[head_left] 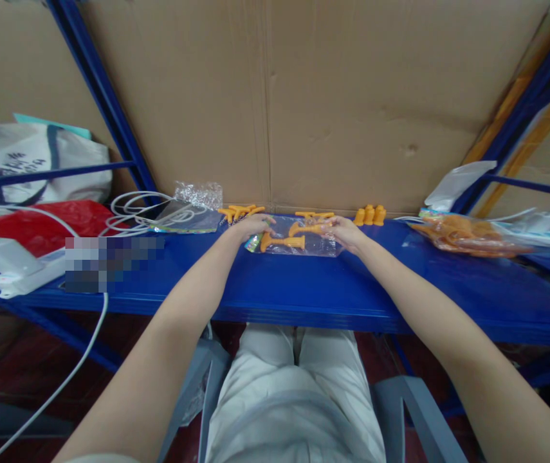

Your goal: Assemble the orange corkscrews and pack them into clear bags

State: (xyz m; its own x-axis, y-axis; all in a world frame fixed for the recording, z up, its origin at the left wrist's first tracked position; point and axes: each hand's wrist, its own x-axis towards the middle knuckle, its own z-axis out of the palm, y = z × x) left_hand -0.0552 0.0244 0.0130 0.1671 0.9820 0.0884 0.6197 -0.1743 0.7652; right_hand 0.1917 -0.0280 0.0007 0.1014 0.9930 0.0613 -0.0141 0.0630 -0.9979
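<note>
A clear plastic bag [320, 247] with a colourful printed end lies flat on the blue table between my hands. On or inside it is an orange plastic toy hammer [282, 242]; I cannot tell which. My left hand [256, 224] is closed at the bag's left edge, above the printed end. My right hand [346, 234] has its fingers closed at the handle end of a second orange toy hammer [306, 228], which lies over the bag's upper part. Behind my hands are small orange pieces [240, 211] on the left and slim orange pieces [313, 215] in the middle.
Several orange bell-shaped pieces [371, 215] stand against the cardboard wall [303, 116]. A filled bag of orange parts [467, 233] lies right. To the left are an unfilled clear bag [192, 215], white cables [134, 202], a power strip [33, 270] and a red bag [72, 218].
</note>
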